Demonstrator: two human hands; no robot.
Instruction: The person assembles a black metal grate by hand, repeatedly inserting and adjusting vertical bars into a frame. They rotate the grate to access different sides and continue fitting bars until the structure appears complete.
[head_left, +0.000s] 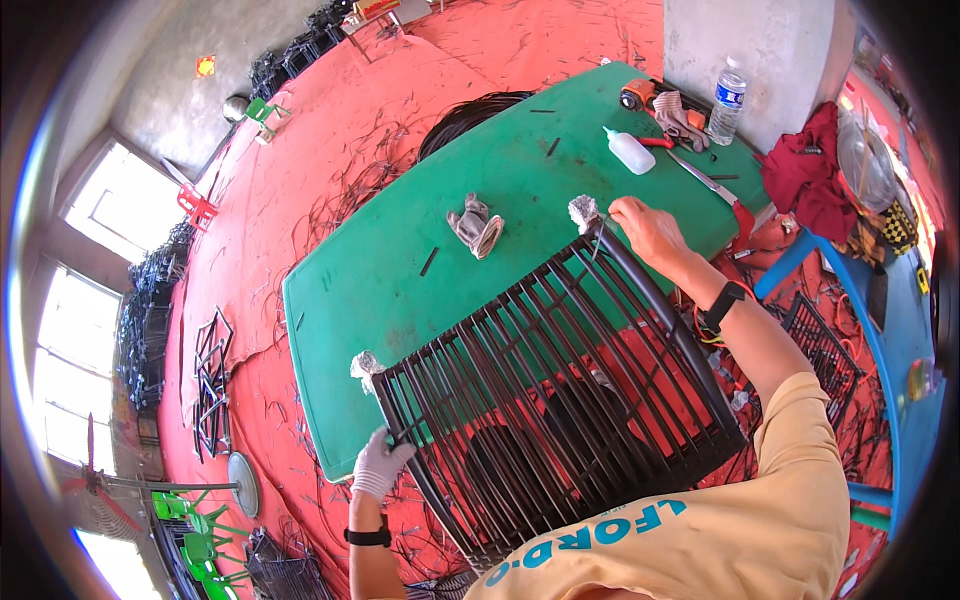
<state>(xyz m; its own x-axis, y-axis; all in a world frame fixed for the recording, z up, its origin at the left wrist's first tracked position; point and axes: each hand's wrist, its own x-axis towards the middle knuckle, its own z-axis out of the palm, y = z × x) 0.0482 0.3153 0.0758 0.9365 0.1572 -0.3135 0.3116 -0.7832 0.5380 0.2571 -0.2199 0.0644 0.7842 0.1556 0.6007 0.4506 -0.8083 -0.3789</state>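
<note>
A dark frame woven with brown-black strips leans from my lap onto the edge of a green-topped table. Clear plastic wrap covers its two far corners. My left hand, in a pale glove, grips the frame's left side rail. Bare, my right hand is at the wrapped far right corner, fingertips pinched together close to a thin strip there; whether they hold it I cannot tell. A crumpled grey glove lies on the table beyond the frame.
Scissors with red handles, a white squeeze bottle, a water bottle, an orange tape measure and another glove lie or stand at the table's far right. A blue plastic stool or table is to the right. Strip scraps litter the red floor.
</note>
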